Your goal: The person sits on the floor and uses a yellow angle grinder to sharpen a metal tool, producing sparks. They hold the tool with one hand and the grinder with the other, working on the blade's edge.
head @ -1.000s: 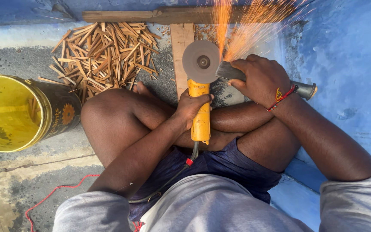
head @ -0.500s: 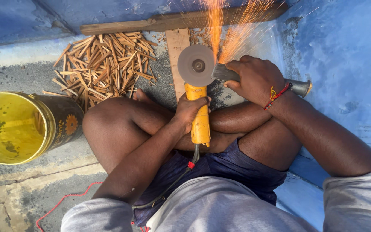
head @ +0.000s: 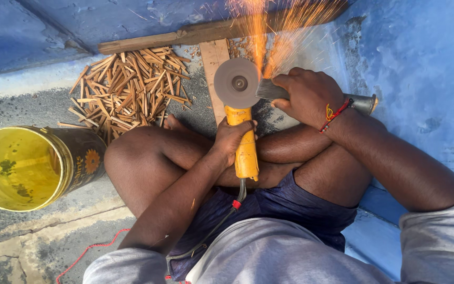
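Observation:
I sit cross-legged on the ground. My left hand [head: 232, 138] grips the yellow body of an angle grinder [head: 245, 152], whose grey disc [head: 236, 82] points away from me. My right hand [head: 306, 97] holds a dark metal bar [head: 361, 103] against the disc's right edge. Orange sparks [head: 269, 31] fly upward from the contact point. A red thread bracelet circles my right wrist. A narrow wooden board [head: 214, 60] lies under the disc.
A heap of short wooden sticks [head: 127, 87] lies at the upper left. A yellow bucket [head: 24, 168] lies on its side at the left. A long wooden plank [head: 185, 36] runs along the blue wall [head: 421, 47]. The grinder's cable [head: 211, 231] trails to my lap.
The view has shifted slightly, so the bucket and sticks appear further right. Both hands keep their grip, and sparks keep flying from the disc.

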